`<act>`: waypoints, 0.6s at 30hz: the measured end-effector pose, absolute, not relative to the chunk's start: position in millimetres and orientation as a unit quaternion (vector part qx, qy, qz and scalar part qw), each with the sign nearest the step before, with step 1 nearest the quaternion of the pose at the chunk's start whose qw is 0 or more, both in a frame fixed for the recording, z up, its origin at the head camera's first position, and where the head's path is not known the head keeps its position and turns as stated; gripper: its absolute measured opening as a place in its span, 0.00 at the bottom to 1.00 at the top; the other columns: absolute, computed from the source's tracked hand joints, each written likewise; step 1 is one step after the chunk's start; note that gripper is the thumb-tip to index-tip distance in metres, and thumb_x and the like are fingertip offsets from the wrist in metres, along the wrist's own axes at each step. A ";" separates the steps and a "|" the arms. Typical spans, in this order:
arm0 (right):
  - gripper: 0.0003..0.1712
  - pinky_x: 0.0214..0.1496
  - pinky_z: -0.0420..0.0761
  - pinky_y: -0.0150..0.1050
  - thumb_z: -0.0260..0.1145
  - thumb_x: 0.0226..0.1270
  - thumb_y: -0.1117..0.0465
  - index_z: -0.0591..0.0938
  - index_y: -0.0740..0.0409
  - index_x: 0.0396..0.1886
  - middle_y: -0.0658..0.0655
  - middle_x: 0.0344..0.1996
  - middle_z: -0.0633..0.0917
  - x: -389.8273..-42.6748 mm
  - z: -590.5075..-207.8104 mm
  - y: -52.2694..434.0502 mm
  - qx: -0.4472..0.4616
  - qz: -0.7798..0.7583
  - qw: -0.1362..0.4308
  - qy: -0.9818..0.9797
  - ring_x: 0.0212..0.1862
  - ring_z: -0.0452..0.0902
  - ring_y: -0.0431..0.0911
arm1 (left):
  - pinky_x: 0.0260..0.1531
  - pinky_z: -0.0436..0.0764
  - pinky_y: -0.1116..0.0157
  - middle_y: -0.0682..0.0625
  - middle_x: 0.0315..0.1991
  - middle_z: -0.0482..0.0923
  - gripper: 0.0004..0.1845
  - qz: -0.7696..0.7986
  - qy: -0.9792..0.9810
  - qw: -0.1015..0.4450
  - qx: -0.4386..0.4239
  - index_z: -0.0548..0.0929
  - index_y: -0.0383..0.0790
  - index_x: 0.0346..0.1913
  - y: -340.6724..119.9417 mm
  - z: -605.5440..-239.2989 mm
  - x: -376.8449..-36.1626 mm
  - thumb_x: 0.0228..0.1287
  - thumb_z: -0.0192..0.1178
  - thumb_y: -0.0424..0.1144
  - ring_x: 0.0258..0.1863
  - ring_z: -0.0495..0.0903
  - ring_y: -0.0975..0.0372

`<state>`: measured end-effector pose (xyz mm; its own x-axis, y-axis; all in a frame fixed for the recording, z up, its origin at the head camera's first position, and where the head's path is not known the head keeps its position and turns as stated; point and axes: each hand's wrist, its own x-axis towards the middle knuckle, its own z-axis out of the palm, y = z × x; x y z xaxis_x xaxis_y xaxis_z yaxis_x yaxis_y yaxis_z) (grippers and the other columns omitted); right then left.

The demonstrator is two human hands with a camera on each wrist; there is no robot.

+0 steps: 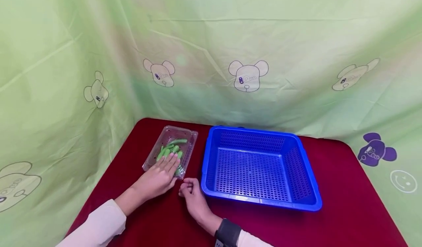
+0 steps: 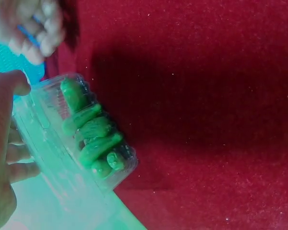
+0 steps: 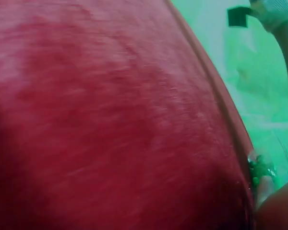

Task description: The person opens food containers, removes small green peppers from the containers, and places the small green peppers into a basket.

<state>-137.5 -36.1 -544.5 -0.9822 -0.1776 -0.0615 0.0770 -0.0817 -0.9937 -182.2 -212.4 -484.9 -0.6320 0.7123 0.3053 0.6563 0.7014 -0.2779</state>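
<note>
A clear plastic clamshell box (image 1: pixel 171 134) with several green pods (image 1: pixel 175 144) inside lies on the red table (image 1: pixel 346 203), left of a blue basket. My left hand (image 1: pixel 163 173) rests flat on the near end of its lid, fingers straight. In the left wrist view the same left hand (image 2: pixel 2 143) lies against the box (image 2: pixel 53 143), with the pods (image 2: pixel 93 139) showing through the plastic. My right hand (image 1: pixel 190 190) sits on the table by the box's near right corner, fingers curled, holding nothing I can see. That right hand (image 2: pixel 33 28) is at the left wrist view's top left.
An empty blue perforated basket (image 1: pixel 263 131) stands right of the box. A green cloth with cartoon bears (image 1: pixel 247 74) hangs behind and at both sides. The right wrist view is mostly blurred red tabletop (image 3: pixel 110 120).
</note>
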 end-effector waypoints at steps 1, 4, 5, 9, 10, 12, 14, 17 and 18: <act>0.16 0.49 0.84 0.31 0.57 0.76 0.67 0.70 0.72 0.57 0.61 0.43 0.80 -140.5 -544.2 -38.5 -0.025 -0.759 0.084 0.645 0.41 0.80 0.41 | 0.64 0.79 0.47 0.30 0.64 0.78 0.32 0.073 -0.899 0.198 -0.384 0.78 0.24 0.63 -212.6 -484.3 -181.8 0.63 0.69 0.45 0.66 0.78 0.42; 0.17 0.53 0.85 0.33 0.57 0.77 0.66 0.69 0.74 0.58 0.60 0.43 0.79 -149.8 -540.9 -43.8 -0.003 -0.812 0.077 0.578 0.43 0.81 0.42 | 0.64 0.78 0.46 0.29 0.64 0.77 0.32 0.086 -0.897 0.190 -0.389 0.77 0.22 0.63 -212.4 -482.9 -181.7 0.63 0.69 0.43 0.66 0.77 0.41; 0.18 0.53 0.85 0.34 0.57 0.77 0.66 0.69 0.74 0.58 0.59 0.43 0.79 -152.2 -538.9 -44.6 0.004 -0.824 0.080 0.561 0.43 0.81 0.41 | 0.64 0.78 0.46 0.29 0.64 0.77 0.32 0.095 -0.895 0.190 -0.392 0.77 0.22 0.63 -212.6 -482.4 -182.3 0.63 0.68 0.42 0.67 0.77 0.41; 0.18 0.58 0.84 0.36 0.58 0.77 0.68 0.68 0.73 0.60 0.54 0.42 0.78 -155.5 -538.2 -46.0 0.032 -0.860 0.105 0.499 0.44 0.82 0.39 | 0.64 0.79 0.48 0.29 0.65 0.76 0.29 0.143 -0.883 0.194 -0.403 0.77 0.22 0.63 -214.8 -484.0 -182.8 0.62 0.66 0.35 0.67 0.77 0.42; 0.18 0.59 0.84 0.37 0.58 0.77 0.68 0.69 0.72 0.60 0.54 0.42 0.78 -155.0 -538.7 -46.0 0.039 -0.866 0.110 0.487 0.45 0.82 0.39 | 0.64 0.79 0.49 0.29 0.65 0.76 0.28 0.151 -0.879 0.199 -0.406 0.77 0.22 0.63 -215.7 -485.2 -182.6 0.62 0.65 0.33 0.67 0.77 0.43; 0.19 0.62 0.83 0.38 0.58 0.76 0.68 0.68 0.72 0.61 0.53 0.43 0.78 -154.3 -541.3 -46.3 0.046 -0.876 0.115 0.466 0.46 0.82 0.40 | 0.64 0.79 0.49 0.29 0.64 0.77 0.26 0.158 -0.872 0.213 -0.412 0.77 0.22 0.63 -217.4 -489.4 -182.8 0.61 0.61 0.31 0.66 0.78 0.43; 0.19 0.62 0.83 0.38 0.58 0.75 0.70 0.68 0.72 0.61 0.54 0.44 0.77 -153.8 -543.1 -46.7 0.051 -0.882 0.115 0.454 0.48 0.83 0.40 | 0.63 0.80 0.50 0.29 0.63 0.78 0.25 0.158 -0.863 0.239 -0.417 0.78 0.22 0.61 -218.9 -494.8 -183.5 0.62 0.56 0.30 0.65 0.79 0.43; 0.19 0.62 0.83 0.38 0.57 0.74 0.72 0.68 0.72 0.61 0.54 0.44 0.76 -153.6 -544.4 -48.0 0.053 -0.889 0.107 0.442 0.48 0.83 0.41 | 0.60 0.82 0.51 0.30 0.60 0.80 0.23 0.161 -0.844 0.289 -0.422 0.80 0.23 0.58 -220.8 -501.9 -185.6 0.63 0.49 0.31 0.62 0.81 0.44; 0.19 0.62 0.83 0.38 0.57 0.74 0.72 0.68 0.72 0.61 0.54 0.44 0.76 -153.8 -544.7 -48.5 0.054 -0.890 0.105 0.441 0.47 0.83 0.41 | 0.60 0.82 0.51 0.30 0.59 0.81 0.23 0.163 -0.838 0.303 -0.424 0.81 0.24 0.58 -221.3 -503.6 -186.2 0.63 0.48 0.31 0.61 0.82 0.45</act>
